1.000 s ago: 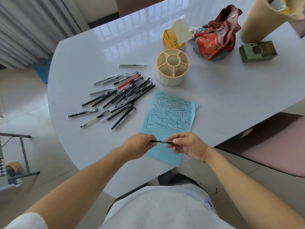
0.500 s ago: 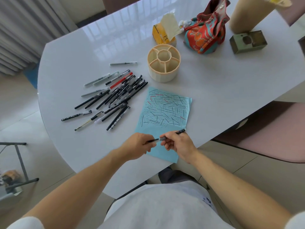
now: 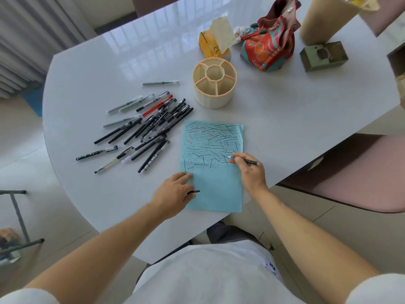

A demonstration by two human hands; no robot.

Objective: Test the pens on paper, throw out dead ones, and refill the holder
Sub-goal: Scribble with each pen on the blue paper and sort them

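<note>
A light blue sheet of paper (image 3: pixel 215 189) covered in pen strokes lies at the table's near edge. My right hand (image 3: pixel 249 172) grips a black pen (image 3: pixel 249 161) with its tip on the paper's right side. My left hand (image 3: pixel 175 194) rests on the paper's left edge and holds the pen's black cap (image 3: pixel 195 191) under its fingers. Several pens, mostly black with one red, lie in a heap (image 3: pixel 151 126) left of the paper. The beige divided pen holder (image 3: pixel 214 83) stands empty beyond the paper.
The white table (image 3: pixel 295 115) also carries a yellow tissue pack (image 3: pixel 211 46), a red patterned bag (image 3: pixel 270 43), a green metal box (image 3: pixel 323 55) and a tall tan container (image 3: pixel 324 18) at the back right. A pink chair seat (image 3: pixel 361 174) is at the right.
My hands pulled the cap off the pen. My right hand carried the pen up to the paper's right side, while my left hand dropped onto the paper's left edge with the cap.
</note>
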